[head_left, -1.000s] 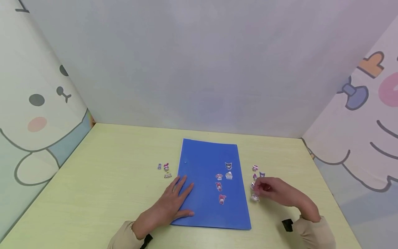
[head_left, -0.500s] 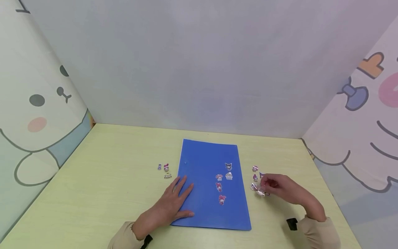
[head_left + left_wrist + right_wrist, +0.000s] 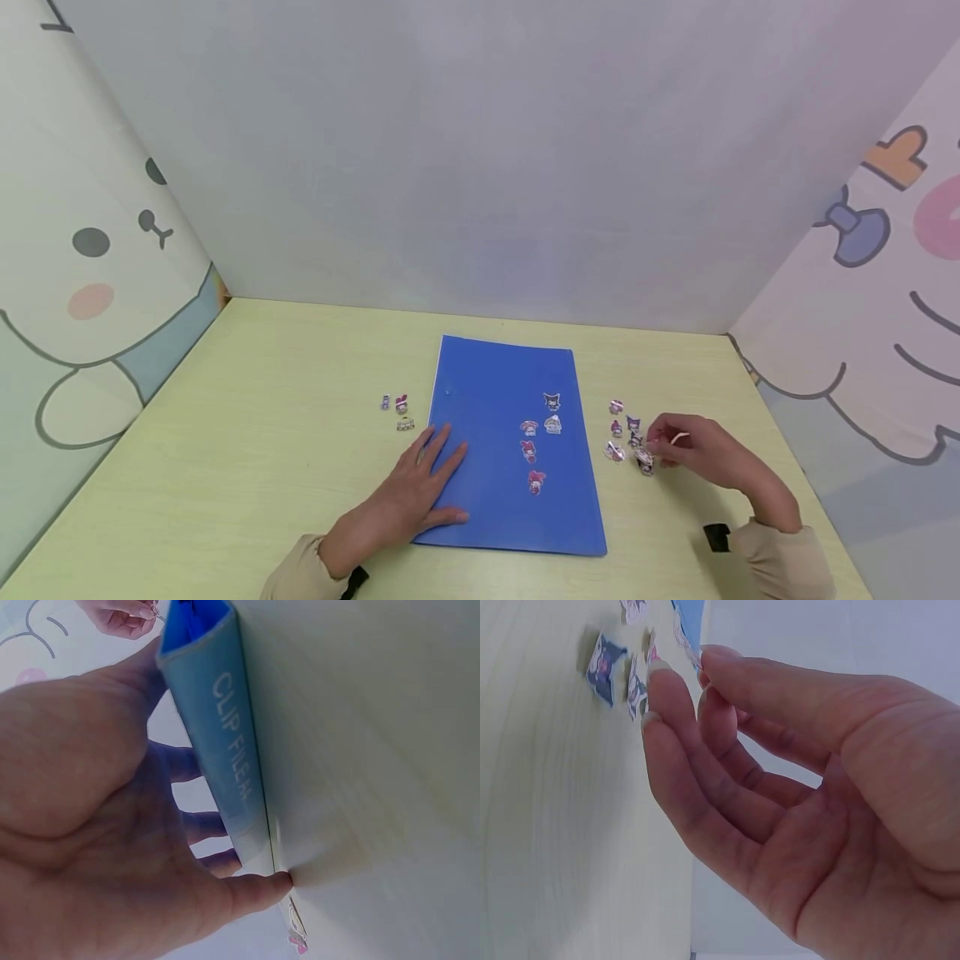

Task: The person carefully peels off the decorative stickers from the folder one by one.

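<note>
A blue clip file (image 3: 498, 371) lies on the table, its spine, lettered "CLIP FILE", facing the left wrist camera. My left hand (image 3: 405, 497) rests on its left side with fingers spread. Several small cartoon character stickers (image 3: 528, 452) lie on the right half of the cover. Beside the file, my right hand (image 3: 701, 454) pinches a sticker (image 3: 684, 637) between thumb and fingertips, seen nearly edge-on in the right wrist view. Below those fingertips are more loose stickers (image 3: 604, 667), including a dark-eared one; the held sticker overlaps some of them in the head view.
Left of the file, a few loose stickers (image 3: 402, 404) lie on the pale wooden table (image 3: 300, 375). A grey backdrop (image 3: 480, 167) stands behind the table, with cartoon-printed panels (image 3: 847, 292) on both sides.
My right hand has lifted a sticker from the lower end of the right-hand group and carried it rightward and slightly away from me. My left hand has stayed put on the file.
</note>
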